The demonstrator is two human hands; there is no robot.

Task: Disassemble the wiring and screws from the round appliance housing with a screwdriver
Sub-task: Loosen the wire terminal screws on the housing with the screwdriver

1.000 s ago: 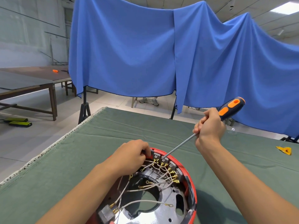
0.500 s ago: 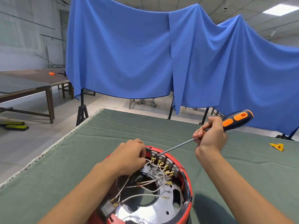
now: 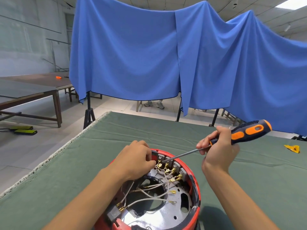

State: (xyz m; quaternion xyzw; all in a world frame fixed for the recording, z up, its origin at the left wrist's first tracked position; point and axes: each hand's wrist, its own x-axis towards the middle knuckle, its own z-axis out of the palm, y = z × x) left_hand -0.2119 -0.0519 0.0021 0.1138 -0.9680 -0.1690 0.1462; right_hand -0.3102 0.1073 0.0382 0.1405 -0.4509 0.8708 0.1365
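Observation:
A round red appliance housing (image 3: 195, 185) stands on the green table near me, open side up, with a silver plate inside. White wires (image 3: 149, 193) with brass terminals (image 3: 167, 166) run to grey blocks along its far inner wall. My left hand (image 3: 136, 160) rests on the far left rim, its fingertips pinching a brass terminal there. My right hand (image 3: 217, 150) grips an orange-and-dark-blue screwdriver (image 3: 245, 131) at the front of its handle. The shaft slants down to the left and its tip touches the terminal row beside my left fingertips.
The green cloth-covered table (image 3: 83, 171) has its left edge close by, with floor beyond. A small yellow piece (image 3: 292, 148) lies at the far right. A blue curtain (image 3: 166, 55) hangs on stands behind the table. Brown tables (image 3: 33, 92) stand at the far left.
The screwdriver handle has dropped and swung right, so the shaft lies flatter. Its tip has shifted left along the terminal row toward my left fingers. My left hand stays on the rim.

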